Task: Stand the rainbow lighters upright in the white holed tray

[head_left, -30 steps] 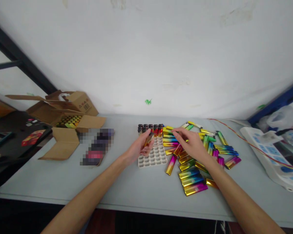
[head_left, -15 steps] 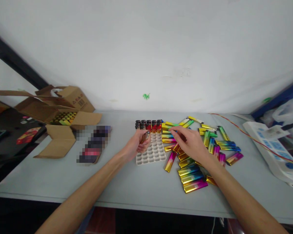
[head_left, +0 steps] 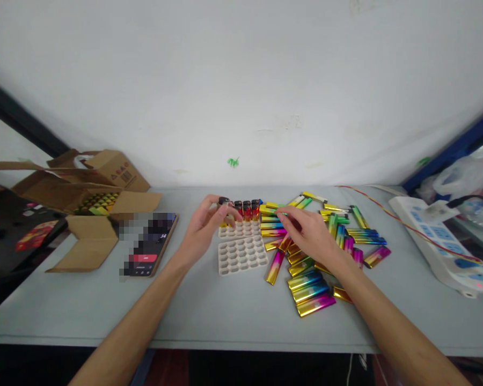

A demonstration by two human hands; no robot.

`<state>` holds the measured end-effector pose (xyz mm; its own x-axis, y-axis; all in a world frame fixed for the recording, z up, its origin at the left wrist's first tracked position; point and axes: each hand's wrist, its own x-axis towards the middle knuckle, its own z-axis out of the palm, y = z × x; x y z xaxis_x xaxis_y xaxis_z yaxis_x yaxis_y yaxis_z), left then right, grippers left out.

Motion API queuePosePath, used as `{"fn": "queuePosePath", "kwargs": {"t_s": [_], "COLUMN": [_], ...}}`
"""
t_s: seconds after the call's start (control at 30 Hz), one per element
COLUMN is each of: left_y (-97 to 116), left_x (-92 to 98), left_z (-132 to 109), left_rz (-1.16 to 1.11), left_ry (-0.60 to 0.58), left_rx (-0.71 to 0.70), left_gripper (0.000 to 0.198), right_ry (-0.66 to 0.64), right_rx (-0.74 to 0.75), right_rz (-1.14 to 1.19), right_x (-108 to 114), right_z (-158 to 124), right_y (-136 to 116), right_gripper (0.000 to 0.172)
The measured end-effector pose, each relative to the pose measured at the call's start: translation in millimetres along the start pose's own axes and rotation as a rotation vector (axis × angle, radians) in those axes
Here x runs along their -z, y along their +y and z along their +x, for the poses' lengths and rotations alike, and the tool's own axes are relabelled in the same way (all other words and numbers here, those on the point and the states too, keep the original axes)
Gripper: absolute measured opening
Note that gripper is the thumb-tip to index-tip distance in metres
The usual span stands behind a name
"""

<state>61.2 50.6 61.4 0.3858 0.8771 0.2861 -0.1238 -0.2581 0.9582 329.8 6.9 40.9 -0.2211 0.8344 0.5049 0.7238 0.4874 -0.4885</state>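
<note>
My left hand (head_left: 204, 222) is over the back left of a white tray (head_left: 241, 254) full of small oval holes. Its fingers curl round an upright lighter (head_left: 224, 200); the black top shows, the body is mostly covered. Beside it, several red lighters (head_left: 247, 210) with black tops stand in the tray's back rows. My right hand (head_left: 306, 230) has thumb and fingers pinched at the left side of a heap of shiny lighters (head_left: 312, 292). Those fingertips meet beside a yellow-green lighter; what is between them is too small to make out.
An open cardboard box (head_left: 137, 201) with more lighters is at the left. A phone (head_left: 155, 241), partly blurred, lies between it and the tray. At the right is a white power strip (head_left: 438, 241) with a red-yellow wire (head_left: 406, 220) crossing it. A wall rises behind the table.
My left hand has moved left and back, bringing its lighter from over the tray's middle to upright at the back left. My right hand has stayed about the same over the heap.
</note>
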Motion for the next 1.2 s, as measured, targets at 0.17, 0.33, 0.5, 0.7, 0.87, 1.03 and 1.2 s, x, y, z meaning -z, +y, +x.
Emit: {"fn": "queuePosePath", "kwargs": {"t_s": [0.17, 0.33, 0.5, 0.7, 0.87, 1.03, 1.2], "left_y": [-0.9, -9.2, -16.7, -22.8, -25.5, -25.9, -20.2], "left_x": [10.8, 14.5, 16.2, 15.9, 14.0, 14.4, 15.6], "left_z": [5.1, 7.2, 7.8, 8.9, 9.0, 12.4, 16.9], "left_rz": [0.431, 0.541, 0.522, 0.702, 0.86, 0.889, 0.895], "left_ry": [0.161, 0.122, 0.109, 0.069, 0.027, 0.0, -0.077], "left_rx": [-0.336, -0.362, -0.313, -0.277, -0.292, -0.289, -0.346], "left_gripper": [0.016, 0.02, 0.024, 0.023, 0.017, 0.015, 0.015], "right_ry": [-0.017, -0.046, -0.035, -0.041, -0.044, -0.039, -0.034], "right_rx": [0.019, 0.027, 0.02, 0.018, 0.027, 0.026, 0.015], "right_rz": [-0.008, -0.016, -0.007, -0.023, -0.025, -0.029, -0.029], "right_x": [-1.3, -1.9, -0.2, 0.0, 0.4, 1.2, 2.2], "right_z": [-1.7, -3.1, -1.9, -2.1, -2.0, -0.9, -0.1], "right_y": [4.3, 5.6, 4.2, 4.2, 5.0, 4.6, 3.8], "right_gripper": [0.025, 0.024, 0.024, 0.024, 0.023, 0.024, 0.025]}}
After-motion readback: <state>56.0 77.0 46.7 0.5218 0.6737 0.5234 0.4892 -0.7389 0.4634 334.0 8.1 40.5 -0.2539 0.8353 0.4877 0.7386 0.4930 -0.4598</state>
